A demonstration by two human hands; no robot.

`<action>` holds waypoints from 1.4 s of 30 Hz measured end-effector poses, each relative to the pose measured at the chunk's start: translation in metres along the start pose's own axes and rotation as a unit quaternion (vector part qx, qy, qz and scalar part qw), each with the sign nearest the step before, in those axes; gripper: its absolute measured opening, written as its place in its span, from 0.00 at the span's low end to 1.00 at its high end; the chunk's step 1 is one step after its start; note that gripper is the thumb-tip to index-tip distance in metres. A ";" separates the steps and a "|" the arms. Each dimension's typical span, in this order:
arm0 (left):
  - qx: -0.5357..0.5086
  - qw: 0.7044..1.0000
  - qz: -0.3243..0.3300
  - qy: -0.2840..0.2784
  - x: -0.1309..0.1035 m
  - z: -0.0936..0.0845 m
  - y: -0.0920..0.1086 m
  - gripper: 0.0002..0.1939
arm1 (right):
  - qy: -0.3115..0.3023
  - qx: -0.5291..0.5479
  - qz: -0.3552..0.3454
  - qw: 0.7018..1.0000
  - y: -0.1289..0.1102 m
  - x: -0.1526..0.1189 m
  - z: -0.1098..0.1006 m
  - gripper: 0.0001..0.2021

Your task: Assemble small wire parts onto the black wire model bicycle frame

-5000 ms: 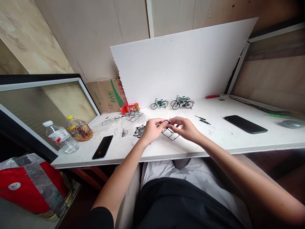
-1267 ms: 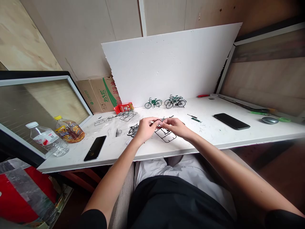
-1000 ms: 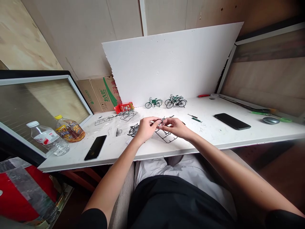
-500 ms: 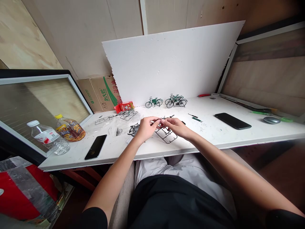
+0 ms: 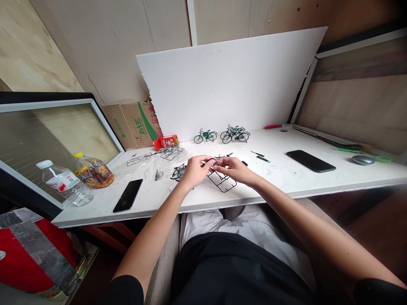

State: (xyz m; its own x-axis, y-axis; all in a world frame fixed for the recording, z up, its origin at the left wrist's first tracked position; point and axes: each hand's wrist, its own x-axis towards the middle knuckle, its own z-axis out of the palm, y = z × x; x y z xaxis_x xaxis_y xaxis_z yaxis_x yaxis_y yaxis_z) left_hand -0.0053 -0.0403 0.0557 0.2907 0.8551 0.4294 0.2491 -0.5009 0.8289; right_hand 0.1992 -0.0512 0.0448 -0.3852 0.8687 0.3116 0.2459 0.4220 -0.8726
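Note:
Close together above the white table, my left hand [image 5: 197, 169] and my right hand [image 5: 233, 168] both pinch a thin black plastic sprue frame [image 5: 226, 186]. Its rectangular outline hangs below the fingers, towards me. The fingertips cover the part of the frame where they meet. Just left of my left hand lie black model wheels and parts [image 5: 178, 172]. Beyond my hands stand a green model bicycle [image 5: 205, 136] and, to its right, more model bicycles [image 5: 235, 134] close together, partly overlapping.
Further sprues [image 5: 171, 152] lie by a red packet [image 5: 168, 142] at the back left. Two bottles [image 5: 68, 184] and a phone [image 5: 128, 195] are on the left. Another phone [image 5: 310, 161], a grey mouse [image 5: 363, 159] and small green pieces [image 5: 262, 159] lie on the right.
The sprue frame has shifted very slightly in my fingers, its lower edge a little nearer to me. Both hands stay almost in place.

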 end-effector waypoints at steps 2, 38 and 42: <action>-0.016 1.000 -0.008 -0.005 0.000 0.000 0.000 0.14 | 0.012 0.000 0.001 1.000 0.006 0.002 0.001 0.22; -0.038 0.999 -0.011 -0.026 0.006 0.005 -0.016 0.14 | 0.002 0.057 0.036 0.998 0.003 0.003 0.002 0.22; -0.045 0.998 -0.017 -0.031 0.007 0.006 -0.020 0.15 | 0.000 0.064 0.034 0.997 -0.001 0.002 0.003 0.22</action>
State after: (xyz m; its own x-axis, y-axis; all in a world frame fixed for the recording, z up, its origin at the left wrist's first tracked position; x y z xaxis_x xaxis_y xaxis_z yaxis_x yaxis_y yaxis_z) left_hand -0.0030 -0.0254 0.0402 0.3417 0.8597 0.3798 0.1773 -0.4558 0.8722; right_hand 0.1955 -0.0502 0.0450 -0.3715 0.8942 0.2497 0.1555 0.3251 -0.9328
